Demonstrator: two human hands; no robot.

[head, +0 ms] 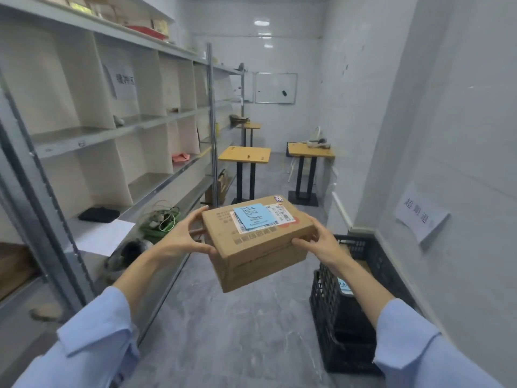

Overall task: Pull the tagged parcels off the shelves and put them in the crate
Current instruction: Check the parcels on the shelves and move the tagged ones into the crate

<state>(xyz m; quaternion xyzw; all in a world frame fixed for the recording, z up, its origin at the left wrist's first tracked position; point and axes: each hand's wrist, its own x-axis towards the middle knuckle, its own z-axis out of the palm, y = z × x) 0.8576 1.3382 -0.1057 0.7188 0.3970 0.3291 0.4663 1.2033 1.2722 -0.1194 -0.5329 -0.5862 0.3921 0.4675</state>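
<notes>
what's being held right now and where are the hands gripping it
A cardboard parcel with a blue tag on top, held in the air by both hands: the left hand grips its left end, the right hand its right end.

Probably a parcel storeroom: long metal shelving (pixel 92 137) with divided bays, paper wall sign (pixel 421 212).
</notes>
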